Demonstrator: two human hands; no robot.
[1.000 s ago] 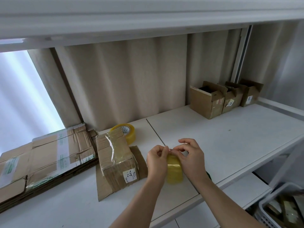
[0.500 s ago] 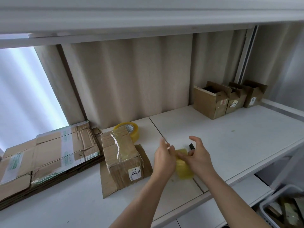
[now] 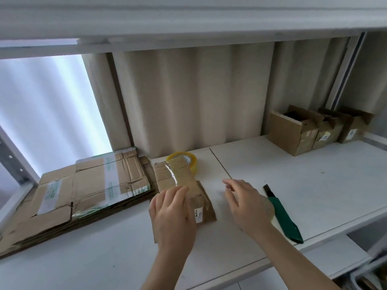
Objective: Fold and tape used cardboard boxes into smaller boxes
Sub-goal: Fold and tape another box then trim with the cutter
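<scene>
A small brown box [image 3: 178, 176], wrapped in clear tape and bearing a white label, lies on a flat scrap of cardboard [image 3: 210, 212] on the white shelf. My left hand [image 3: 173, 216] lies on the box's near end, fingers on top and thumb down its left side. My right hand [image 3: 245, 204] hovers to the right of the box, fingers spread and holding nothing. A yellow tape roll [image 3: 271, 216] peeks out from behind the right wrist. A second yellow tape roll [image 3: 188, 159] sits just behind the box. A green box cutter [image 3: 282, 216] lies to the right with its blade out.
A stack of flattened cardboard boxes [image 3: 83, 189] lies at the left against the wall. Three small open boxes [image 3: 291, 132] stand in a row at the back right. The shelf's front edge [image 3: 314, 241] runs diagonally, with a lower shelf and a basket [image 3: 368, 277] below.
Both hands let go of the yellow tape roll they held together. My left hand moved left onto the small box. My right hand opened, and the box cutter is now visible.
</scene>
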